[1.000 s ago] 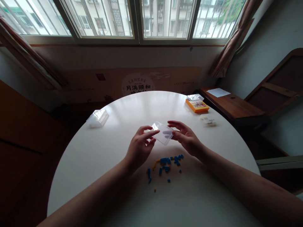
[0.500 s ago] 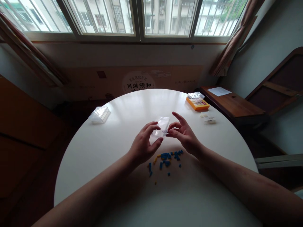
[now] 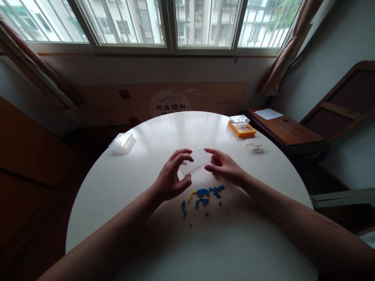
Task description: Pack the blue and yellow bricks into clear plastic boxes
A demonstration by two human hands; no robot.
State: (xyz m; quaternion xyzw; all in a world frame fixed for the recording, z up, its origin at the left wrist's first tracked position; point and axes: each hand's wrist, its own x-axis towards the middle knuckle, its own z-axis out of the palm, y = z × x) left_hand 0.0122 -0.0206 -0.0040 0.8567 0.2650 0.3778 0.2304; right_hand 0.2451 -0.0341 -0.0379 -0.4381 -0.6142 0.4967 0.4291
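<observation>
A shallow, see-through plastic box (image 3: 197, 160) is held tilted above the middle of the round white table. My left hand (image 3: 174, 173) curls around its left side, with the thumb below and the fingers above. At the right end, the fingers of my right hand (image 3: 224, 166) grip the box by its edge. On the tabletop just nearer to me lie several small blue building bricks (image 3: 202, 192), with a few yellow pieces (image 3: 191, 195) at their left. Whether the box holds anything cannot be made out.
More clear plastic boxes (image 3: 122, 143) sit at the table's left edge. An orange box (image 3: 241, 128) with a clear case (image 3: 239, 119) behind it stands back right, near a small clear packet (image 3: 253, 145). Beyond the white table (image 3: 140, 238) is a wooden desk (image 3: 293, 130) with paper.
The plastic box has turned so its broad face shows more. My right forefinger, raised before, has come down onto the box's far right corner. The bricks lie as before.
</observation>
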